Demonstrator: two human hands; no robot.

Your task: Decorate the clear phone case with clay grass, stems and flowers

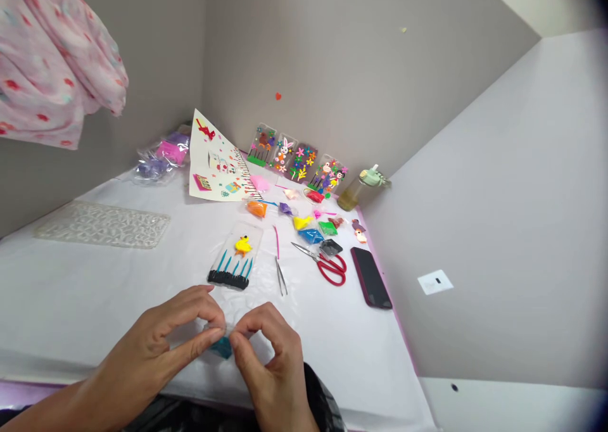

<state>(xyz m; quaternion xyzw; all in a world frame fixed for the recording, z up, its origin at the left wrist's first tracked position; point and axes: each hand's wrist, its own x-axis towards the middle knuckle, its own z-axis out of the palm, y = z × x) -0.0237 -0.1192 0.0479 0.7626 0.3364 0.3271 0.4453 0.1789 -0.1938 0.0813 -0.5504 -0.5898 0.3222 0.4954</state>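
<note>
Here my left hand (173, 334) and right hand (273, 343) pinch the top of the small teal packet (221, 348), fingertips close together, right in front of the clear duck-decorated case (236, 258) on the white-covered table (118, 283).

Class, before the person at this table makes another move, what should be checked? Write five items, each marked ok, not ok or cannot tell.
1. Left hand has a grip on the small teal bag: ok, thumb and finger pinch its top.
2. Right hand grips it too: ok, pinching the plastic beside the left fingertips.
3. Bag open: cannot tell, the fingers cover its top.
4. A hand free for the tweezers or scissors: not ok, both are occupied with the bag.
5. Clear case with the yellow duck lying flat: ok, on the table just beyond the hands.
</note>
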